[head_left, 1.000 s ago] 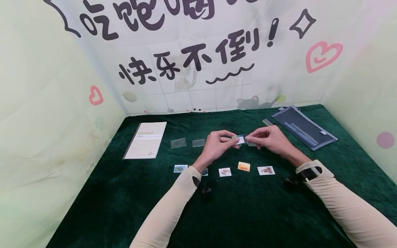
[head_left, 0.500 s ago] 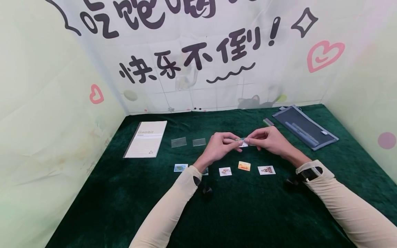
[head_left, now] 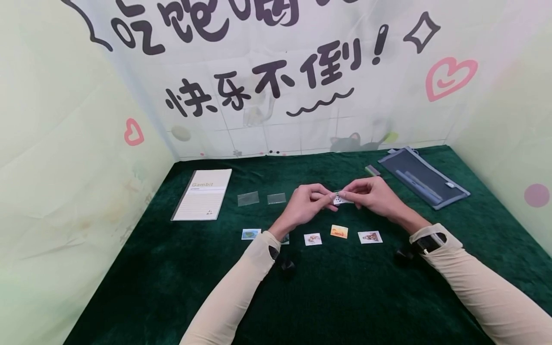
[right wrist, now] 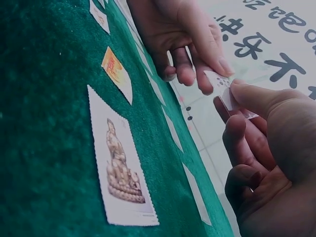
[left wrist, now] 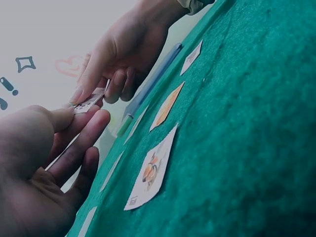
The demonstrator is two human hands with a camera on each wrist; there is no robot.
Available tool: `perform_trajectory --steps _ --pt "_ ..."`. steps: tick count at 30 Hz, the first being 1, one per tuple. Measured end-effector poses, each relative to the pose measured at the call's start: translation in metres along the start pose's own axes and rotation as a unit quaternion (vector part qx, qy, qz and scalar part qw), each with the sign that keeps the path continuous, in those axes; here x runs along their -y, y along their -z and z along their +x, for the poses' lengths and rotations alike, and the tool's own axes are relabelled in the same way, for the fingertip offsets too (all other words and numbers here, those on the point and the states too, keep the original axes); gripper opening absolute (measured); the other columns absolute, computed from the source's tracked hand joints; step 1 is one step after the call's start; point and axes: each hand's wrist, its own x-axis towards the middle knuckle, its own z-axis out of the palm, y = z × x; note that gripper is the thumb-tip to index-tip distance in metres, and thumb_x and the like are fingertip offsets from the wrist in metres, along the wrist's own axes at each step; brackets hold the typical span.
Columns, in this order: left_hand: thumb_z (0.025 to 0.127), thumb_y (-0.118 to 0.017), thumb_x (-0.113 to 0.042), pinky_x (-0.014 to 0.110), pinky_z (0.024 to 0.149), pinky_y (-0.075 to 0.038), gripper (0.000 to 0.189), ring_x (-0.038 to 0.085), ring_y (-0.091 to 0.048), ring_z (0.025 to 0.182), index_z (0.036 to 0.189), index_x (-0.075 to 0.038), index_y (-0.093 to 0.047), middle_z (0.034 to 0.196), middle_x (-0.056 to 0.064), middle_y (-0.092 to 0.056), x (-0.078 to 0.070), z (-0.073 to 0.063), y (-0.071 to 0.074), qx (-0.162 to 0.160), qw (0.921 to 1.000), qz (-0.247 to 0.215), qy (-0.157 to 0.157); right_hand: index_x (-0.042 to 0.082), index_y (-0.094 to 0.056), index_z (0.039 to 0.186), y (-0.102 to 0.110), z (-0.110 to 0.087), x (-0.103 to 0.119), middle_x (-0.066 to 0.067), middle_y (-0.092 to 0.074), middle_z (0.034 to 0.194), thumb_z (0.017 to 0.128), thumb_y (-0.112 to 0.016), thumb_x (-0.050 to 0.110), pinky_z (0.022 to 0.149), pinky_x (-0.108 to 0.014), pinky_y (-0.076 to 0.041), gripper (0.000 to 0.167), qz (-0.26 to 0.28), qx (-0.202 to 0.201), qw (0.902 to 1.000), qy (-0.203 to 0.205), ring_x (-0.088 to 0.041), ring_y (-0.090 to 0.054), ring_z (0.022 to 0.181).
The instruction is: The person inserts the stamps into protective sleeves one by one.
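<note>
My left hand [head_left: 305,203] and right hand [head_left: 374,197] meet above the far middle of the table. Between them is a small white stamp [head_left: 342,199] with dark dots; in the right wrist view its corner points up at the left thumb. The left thumb and fingers pinch one end of it. At its other end, my right hand pinches a small clear plastic sleeve [right wrist: 252,116] showing beneath the right thumb, and the stamp overlaps that sleeve. Nearer me lie an orange stamp [head_left: 339,232], a pale stamp [head_left: 312,239] and a statue stamp [right wrist: 121,168].
A blue stamp [head_left: 250,234] lies left of a stamp [head_left: 285,239] half hidden by my left wrist. Flat clear sleeves [head_left: 247,199] lie in the back row. A notebook [head_left: 202,195] is at left, a mesh zip pouch [head_left: 424,179] at right, beside a small green-grey block [head_left: 372,170].
The left hand has moved slightly right, bringing the stamp closer to my right fingers. Its coloured part is now mostly hidden and the white dotted part shows.
</note>
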Motion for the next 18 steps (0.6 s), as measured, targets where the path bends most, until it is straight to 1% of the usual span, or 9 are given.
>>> perform_trajectory --steps 7,10,14,18 --pt "0.110 -0.064 -0.041 0.038 0.102 -0.058 0.024 0.009 -0.081 0.102 0.121 -0.023 -0.075 0.102 -0.010 -0.085 0.0017 -0.0004 0.0021 0.002 0.9999 -0.016 0.003 0.017 -0.080 0.117 -0.0021 -0.0007 -0.0015 -0.025 -0.071 0.095 0.105 -0.072 0.044 0.071 -0.037 -0.057 0.031 0.002 -0.013 0.9999 0.011 -0.037 -0.065 0.078" --pt "0.110 -0.065 -0.041 0.038 0.102 -0.058 0.023 0.010 -0.081 0.102 0.121 -0.023 -0.075 0.103 -0.010 -0.085 0.0026 -0.0002 0.0023 0.006 0.9998 -0.019 0.000 0.016 -0.080 0.117 -0.0028 -0.0007 -0.0021 -0.022 -0.073 0.096 0.105 -0.073 0.043 0.071 -0.036 -0.057 0.031 0.005 -0.012 0.9999 0.010 -0.033 -0.065 0.078" --pt "0.110 -0.065 -0.040 0.037 0.100 -0.058 0.022 0.010 -0.081 0.103 0.121 -0.023 -0.075 0.103 -0.009 -0.085 0.0028 0.0008 0.0012 0.009 0.9998 -0.017 -0.006 0.014 -0.079 0.117 -0.0030 -0.0004 -0.0021 -0.021 -0.075 0.101 0.105 -0.072 0.042 0.071 -0.036 -0.058 0.031 0.009 -0.003 0.9999 0.010 -0.028 -0.066 0.077" --pt "0.110 -0.065 -0.040 0.036 0.097 -0.058 0.022 0.010 -0.081 0.102 0.120 -0.023 -0.075 0.104 -0.007 -0.085 0.0020 0.0009 0.0007 0.012 0.9997 -0.017 -0.011 0.014 -0.079 0.117 -0.0034 -0.0002 -0.0026 -0.019 -0.076 0.102 0.105 -0.072 0.041 0.071 -0.036 -0.058 0.030 0.008 -0.004 0.9999 0.011 -0.027 -0.067 0.077"
